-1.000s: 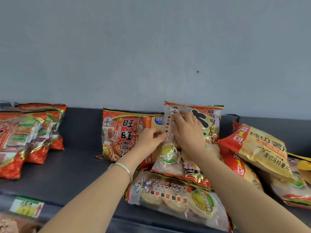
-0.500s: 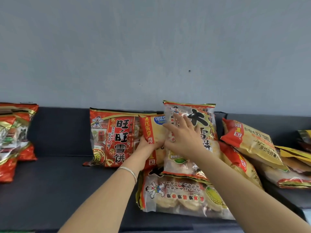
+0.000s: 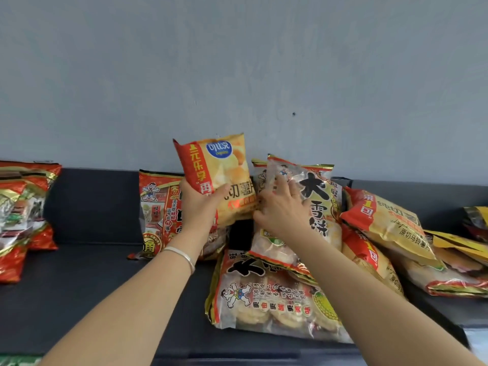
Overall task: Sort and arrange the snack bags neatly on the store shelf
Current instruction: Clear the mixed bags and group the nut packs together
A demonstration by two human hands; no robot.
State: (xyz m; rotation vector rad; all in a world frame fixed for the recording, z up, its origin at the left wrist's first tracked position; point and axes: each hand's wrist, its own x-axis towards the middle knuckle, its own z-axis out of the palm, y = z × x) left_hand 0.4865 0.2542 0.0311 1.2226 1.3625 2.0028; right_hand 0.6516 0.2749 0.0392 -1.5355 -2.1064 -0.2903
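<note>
Head view: left hand (image 3: 200, 204) clasps yellow chip bag (image 3: 221, 170) by its lower part, held above the shelf (image 3: 79, 286); right hand (image 3: 282, 212), fingers spread, steadies upright cracker bag (image 3: 314, 196); bags judged light, puffy, slippery, contents fragile; grip edges gently.

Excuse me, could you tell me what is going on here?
A person is sorting snack bags on a dark shelf. The left hand grips a yellow chip bag, held up above the shelf. The right hand rests with spread fingers on an upright rice cracker bag. More chip bags lie heaped to the right.
</note>
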